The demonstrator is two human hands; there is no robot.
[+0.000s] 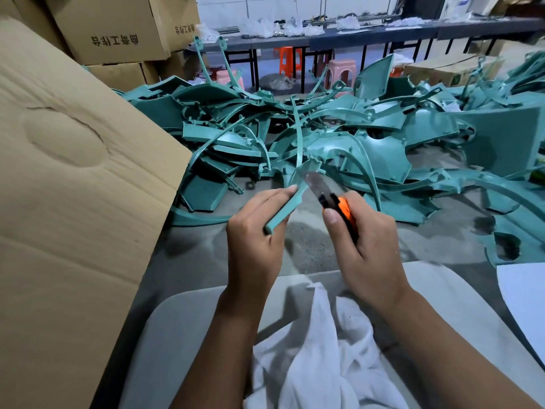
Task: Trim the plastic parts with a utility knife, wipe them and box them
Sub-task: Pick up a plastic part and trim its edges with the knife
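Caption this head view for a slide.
Left hand holds a green plastic part; right hand trims it with utility knife.

cardboard box (73, 178) at left, heap of plastic parts (339, 137) ahead, cloth (318, 349) nearest, stools (336, 73) behind

A single wide-angle view looked forward and down from the person's head, close above the hands. The left hand (253, 231) and the right hand (362, 243) sat near the middle of the frame, with both forearms running in from the bottom edge. Directly below the hands lay a white cloth (318, 349), very near the camera. Left of the hands a cardboard flap (76, 184) filled that side, bent by the lens. Beyond the hands the view reached over a heap of teal plastic parts (339, 134) on the floor to a long dark surface (383, 32) far behind, near the top edge. No second view shared the scene.
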